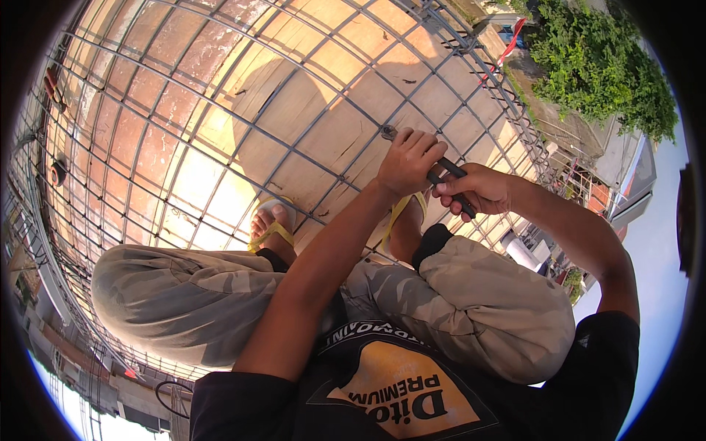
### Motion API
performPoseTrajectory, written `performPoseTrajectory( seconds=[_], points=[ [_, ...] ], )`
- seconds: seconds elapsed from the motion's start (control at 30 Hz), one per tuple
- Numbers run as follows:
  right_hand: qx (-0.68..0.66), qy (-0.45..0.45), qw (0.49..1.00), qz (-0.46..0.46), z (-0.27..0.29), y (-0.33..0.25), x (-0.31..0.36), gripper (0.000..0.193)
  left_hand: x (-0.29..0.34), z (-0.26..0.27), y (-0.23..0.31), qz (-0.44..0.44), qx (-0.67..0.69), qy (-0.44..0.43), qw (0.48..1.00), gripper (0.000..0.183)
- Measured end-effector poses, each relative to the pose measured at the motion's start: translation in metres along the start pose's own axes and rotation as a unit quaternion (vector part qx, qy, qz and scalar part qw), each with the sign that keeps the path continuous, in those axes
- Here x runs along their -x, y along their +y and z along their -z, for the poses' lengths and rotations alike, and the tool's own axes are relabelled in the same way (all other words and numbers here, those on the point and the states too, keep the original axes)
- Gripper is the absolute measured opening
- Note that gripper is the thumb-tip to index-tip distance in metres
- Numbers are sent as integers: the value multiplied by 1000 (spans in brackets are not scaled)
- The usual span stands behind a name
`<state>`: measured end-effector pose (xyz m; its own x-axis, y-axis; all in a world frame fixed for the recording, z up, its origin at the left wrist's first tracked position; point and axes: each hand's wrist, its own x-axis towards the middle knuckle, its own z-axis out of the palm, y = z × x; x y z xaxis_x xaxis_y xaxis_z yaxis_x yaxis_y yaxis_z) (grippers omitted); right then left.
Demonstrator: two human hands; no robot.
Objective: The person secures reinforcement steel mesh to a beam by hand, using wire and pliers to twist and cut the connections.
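Note:
Both of my hands are on a pair of dark-handled pincers, held above a grid of steel rebar. My left hand is closed round the tool close to its metal jaws, which stick out past the knuckles. To the right, my right hand grips the handle ends, which stand apart. The jaws are near a bar crossing; whether they bite on a wire is too small to tell. My feet in yellow-strapped sandals rest at the mesh below.
Plywood boards lie under the mesh. At the far left sit a red-handled tool and a round black and red object. Bundled rebar runs along the right edge, with a leafy tree beyond.

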<state>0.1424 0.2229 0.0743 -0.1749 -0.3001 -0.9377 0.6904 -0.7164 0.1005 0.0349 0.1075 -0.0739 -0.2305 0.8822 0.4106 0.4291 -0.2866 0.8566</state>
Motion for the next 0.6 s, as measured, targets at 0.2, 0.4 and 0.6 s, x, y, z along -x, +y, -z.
performPoseTrajectory(
  seconds=[0.2, 0.4, 0.6],
  points=[
    [227, 115, 967, -6, 25, -18, 14, 41, -53, 11, -6, 108, -3, -429, 897, 20],
    [427, 104, 895, -82, 4, -31, 10, 42, -43, 24, -13, -8, 10, -177, 984, 39],
    [-38, -91, 994, -43, 23, 33, -9, 40, 5, 4, -6, 38, 51, -228, 972, 35]
  ],
)
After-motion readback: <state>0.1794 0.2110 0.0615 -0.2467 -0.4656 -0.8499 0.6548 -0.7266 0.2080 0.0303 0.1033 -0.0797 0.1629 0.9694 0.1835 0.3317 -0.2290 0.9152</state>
